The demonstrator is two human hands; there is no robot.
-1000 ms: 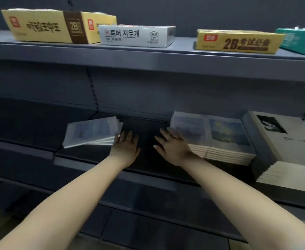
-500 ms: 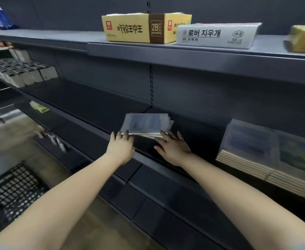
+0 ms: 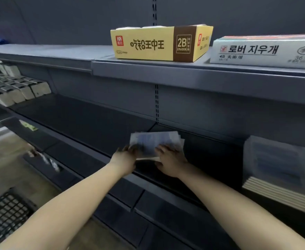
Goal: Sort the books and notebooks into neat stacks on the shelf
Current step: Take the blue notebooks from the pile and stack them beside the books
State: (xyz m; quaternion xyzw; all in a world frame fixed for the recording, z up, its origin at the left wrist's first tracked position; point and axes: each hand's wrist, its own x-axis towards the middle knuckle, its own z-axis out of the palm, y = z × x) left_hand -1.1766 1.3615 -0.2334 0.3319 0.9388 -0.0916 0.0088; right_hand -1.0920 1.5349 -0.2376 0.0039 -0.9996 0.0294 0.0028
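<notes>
A small, slightly fanned stack of blue-covered notebooks [image 3: 156, 142] lies on the dark middle shelf [image 3: 94, 121] near its front edge. My left hand [image 3: 124, 159] grips the stack's near left corner. My right hand [image 3: 169, 159] has its fingers over the top of the stack's near right part, with the thumb at the front edge. A taller, neat stack of similar notebooks [image 3: 281, 172] sits on the same shelf at the right, apart from both hands.
On the upper shelf stand a yellow 2B eraser box [image 3: 158, 44] and a white eraser box [image 3: 263, 51]. Rows of small packs [image 3: 14, 87] fill the shelf's far left. A black wire basket [image 3: 4, 217] is on the floor at the lower left.
My view swung left along the shelf. Both hands moved from lying flat on the bare shelf to the small notebook stack and took hold of its near edge.
</notes>
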